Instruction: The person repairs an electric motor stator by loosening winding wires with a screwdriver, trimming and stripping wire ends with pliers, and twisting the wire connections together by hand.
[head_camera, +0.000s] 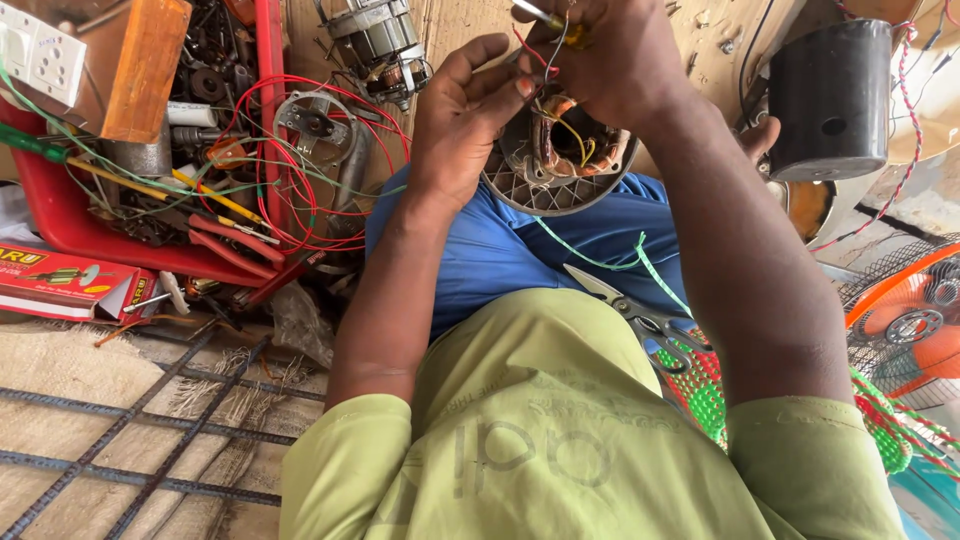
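Note:
A round grey fan motor housing (530, 188) with copper windings (560, 135) rests on my blue-trousered knee. My left hand (462, 120) grips its left rim, fingertips touching the thin red and yellow wires (572, 135) that rise from the windings. My right hand (610, 50) is above the motor, fingers closed on a yellow-handled tool (560, 25) and pinching wires. A pair of scissors (640, 315) lies on my lap beside a green cord (600, 262).
A red tray (75, 225) of tools, red wires and motor parts sits at left, a small carton (65, 280) in front of it. A black cylinder (830, 100) stands at right; an orange fan (910, 320) lies lower right. Steel bars (150, 420) cross the mat.

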